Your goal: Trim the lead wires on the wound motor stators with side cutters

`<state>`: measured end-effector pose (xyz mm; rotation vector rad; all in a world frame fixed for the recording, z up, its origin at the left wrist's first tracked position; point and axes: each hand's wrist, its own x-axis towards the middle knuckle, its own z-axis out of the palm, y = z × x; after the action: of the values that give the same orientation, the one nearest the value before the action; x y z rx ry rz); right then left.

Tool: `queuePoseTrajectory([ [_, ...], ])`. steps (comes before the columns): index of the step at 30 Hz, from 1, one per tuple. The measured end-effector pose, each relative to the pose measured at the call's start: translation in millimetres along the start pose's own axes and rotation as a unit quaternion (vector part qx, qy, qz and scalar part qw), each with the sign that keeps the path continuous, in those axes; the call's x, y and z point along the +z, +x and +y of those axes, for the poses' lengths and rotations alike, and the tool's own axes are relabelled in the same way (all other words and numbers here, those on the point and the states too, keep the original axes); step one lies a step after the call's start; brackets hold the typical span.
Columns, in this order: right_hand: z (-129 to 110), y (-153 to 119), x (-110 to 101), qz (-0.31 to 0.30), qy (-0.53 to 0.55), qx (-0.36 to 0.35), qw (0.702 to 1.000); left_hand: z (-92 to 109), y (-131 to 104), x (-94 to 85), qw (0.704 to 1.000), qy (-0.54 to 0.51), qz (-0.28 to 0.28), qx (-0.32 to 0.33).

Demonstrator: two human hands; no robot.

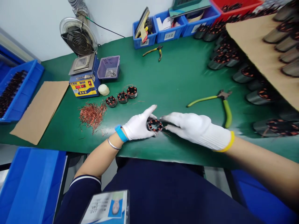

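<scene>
Left hand [138,127] around the coil [155,125]

It sits at frame centre, open end up, between both hands. The right hand [193,126], fingers narrow, meets its right edge; whether they pinch wire, I cannot tell. Farther, left of centre: three more coils [122,98].

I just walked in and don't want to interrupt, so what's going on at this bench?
A person in white gloves has their left hand around a wire-wound ring, while the right hand is at its right edge, by some loose wire ends. Three similar rings stand beside a pile of copper wire scraps. Green-handled pliers lie open nearby.
</scene>
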<state>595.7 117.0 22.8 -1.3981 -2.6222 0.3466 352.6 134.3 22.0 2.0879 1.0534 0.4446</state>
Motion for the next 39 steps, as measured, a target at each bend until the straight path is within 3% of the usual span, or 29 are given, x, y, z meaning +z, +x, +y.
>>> queuePoseTrajectory([
  [3, -3, 3, -1, -0.055, -0.020, 0.011, 0.998, -1, 0, 1.7, 1.000, -0.006, -0.001, 0.004],
  [6, -9, 8, -9, -0.082, 0.048, 0.052, 0.994, -4, 0, 4.7, 0.999, -0.049, -0.001, -0.001],
  [10, -17, 9, -19, -0.057, 0.161, 0.098, 0.980, -5, 1, 4.4, 0.966, -0.253, 0.023, -0.045],
  [12, -20, 7, -25, -0.023, 0.164, 0.098, 0.981, -3, 1, 1.3, 0.923, -0.366, -0.034, -0.112],
  [15, -26, 2, -33, -0.013, 0.093, 0.092, 0.991, 0, 0, -2.2, 0.852, -0.452, -0.183, -0.191],
  [17, -29, 0, -38, -0.034, 0.051, 0.075, 0.995, 1, -1, -1.6, 0.845, -0.463, -0.192, -0.188],
  [20, -28, -2, -43, -0.077, 0.048, 0.060, 0.994, 3, -6, 0.7, 0.866, -0.469, -0.123, -0.125],
  [22, -25, -4, -44, -0.096, 0.090, 0.077, 0.988, 6, -10, 0.7, 0.886, -0.453, -0.094, -0.040],
  [26, -16, -7, -45, -0.115, 0.217, 0.083, 0.966, 21, -20, -0.1, 0.959, -0.231, 0.008, 0.161],
  [28, -14, -8, -46, -0.113, 0.271, 0.065, 0.954, 29, -25, 2.6, 0.968, -0.116, 0.038, 0.218],
  [30, -15, -9, -49, -0.107, 0.299, 0.051, 0.947, 33, -28, 7.0, 0.966, -0.071, 0.041, 0.246],
  [32, -18, -10, -54, -0.098, 0.274, 0.054, 0.955, 33, -29, 10.5, 0.968, -0.100, 0.097, 0.207],
  [34, -23, -11, -58, -0.078, 0.213, 0.063, 0.972, 29, -26, 11.3, 0.961, -0.202, 0.174, 0.077],
  [35, -26, -11, -59, -0.061, 0.177, 0.068, 0.980, 27, -23, 10.8, 0.949, -0.271, 0.158, -0.010],
  [36, -28, -11, -60, -0.044, 0.146, 0.069, 0.986, 24, -20, 9.9, 0.931, -0.342, 0.087, -0.094],
  [37, -30, -11, -60, -0.033, 0.119, 0.071, 0.990, 22, -16, 8.9, 0.899, -0.408, -0.022, -0.161],
  [38, -31, -11, -59, -0.029, 0.096, 0.076, 0.992, 20, -12, 7.9, 0.857, -0.457, -0.130, -0.201],
  [39, -32, -10, -58, -0.031, 0.074, 0.085, 0.993, 18, -9, 7.2, 0.819, -0.492, -0.198, -0.217],
])
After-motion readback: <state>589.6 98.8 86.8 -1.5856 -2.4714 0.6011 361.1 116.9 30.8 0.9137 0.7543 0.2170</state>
